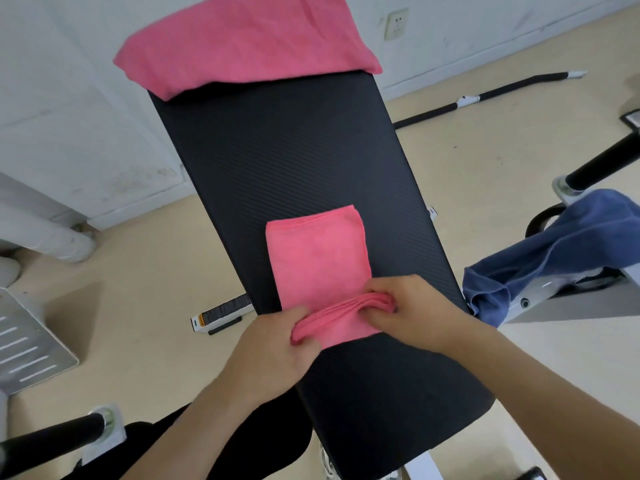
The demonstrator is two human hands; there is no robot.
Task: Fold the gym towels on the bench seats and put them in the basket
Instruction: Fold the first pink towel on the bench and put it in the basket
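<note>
Head view: fingers of the left hand [273, 351] and right hand [415, 315] pinch the lifted near end of the folded pink towel [317, 258], which lies on the bench pad [294, 150] nearer its right edge. A second pink towel [242, 39] covers its far end; a blue towel [554, 251] hangs off to the right.

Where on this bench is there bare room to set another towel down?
Widest bare stretch of the bench pad: between the draped pink towel at the far end and the folded pink towel. A smaller bare patch lies at the pad's near end. Crowded where the left hand and right hand grip the folded towel's near edge.
</note>
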